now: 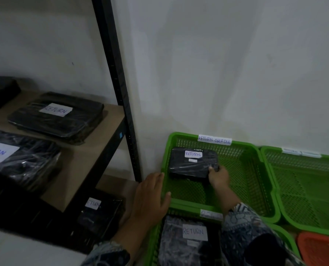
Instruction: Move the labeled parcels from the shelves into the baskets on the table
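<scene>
A black wrapped parcel [193,163] with a white "RETURN" label lies in the far left part of a green basket [255,181] tagged "RETURN OVERDUE". My right hand [218,176] grips the parcel's near right corner. My left hand [153,196] rests with spread fingers on that basket's left rim. On the shelf [87,160] to the left lie more black "RETURN" parcels, one at the back [58,120] and one at the left edge [21,158]. Another [100,214] sits on the lower shelf.
A nearer green basket [154,240] holds a grey patterned "RETURN" parcel [186,240]. A second green basket [309,187] stands to the right, an orange one [319,248] at the bottom right. The black shelf post [119,89] rises between shelf and baskets. A white wall lies behind.
</scene>
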Available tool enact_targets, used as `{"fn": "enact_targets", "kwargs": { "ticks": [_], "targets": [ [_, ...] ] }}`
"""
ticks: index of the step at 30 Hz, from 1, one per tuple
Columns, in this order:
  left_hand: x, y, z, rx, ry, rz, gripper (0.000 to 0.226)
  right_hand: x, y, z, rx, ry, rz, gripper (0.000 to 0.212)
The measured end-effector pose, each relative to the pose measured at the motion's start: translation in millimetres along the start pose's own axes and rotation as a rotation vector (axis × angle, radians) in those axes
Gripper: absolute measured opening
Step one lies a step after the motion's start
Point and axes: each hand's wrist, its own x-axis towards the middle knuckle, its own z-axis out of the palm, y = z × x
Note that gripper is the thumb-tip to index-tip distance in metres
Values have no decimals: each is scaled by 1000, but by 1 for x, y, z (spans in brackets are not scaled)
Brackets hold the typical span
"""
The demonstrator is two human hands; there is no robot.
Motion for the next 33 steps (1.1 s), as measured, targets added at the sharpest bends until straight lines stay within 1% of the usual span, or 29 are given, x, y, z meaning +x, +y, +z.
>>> {"fn": "enact_targets", "kwargs": {
  "ticks": [5,9,13,16,19,22,25,29,33],
  "targets": [
    [0,-2,4,38,-31,-10,61,2,1,7,-158,69,-31,33],
    [-1,-2,6,33,-22,-12,63,3,-1,6,-195,82,-22,37],
    [-1,3,2,58,-37,-9,72,-3,-3,-3,-241,103,-75,47],
    [-1,4,-1,97,-96,-32,70,-20,-4,-14,-303,127,-160,52],
    [-3,10,-7,102,-131,-32,68,-40,0,-23,-398,115,-293,51],
    [-10,18,-14,86,-108,7,68,-66,5,-29,-496,62,-465,47],
    [-22,25,-25,13,-74,58,67,-102,6,-33,-583,58,-613,50],
    [-48,26,-45,3,-82,150,65,-158,7,-31,-704,96,-678,54],
    [-90,27,-76,-6,-91,267,65,-218,12,-28,-709,125,-737,53]
  ]
}}
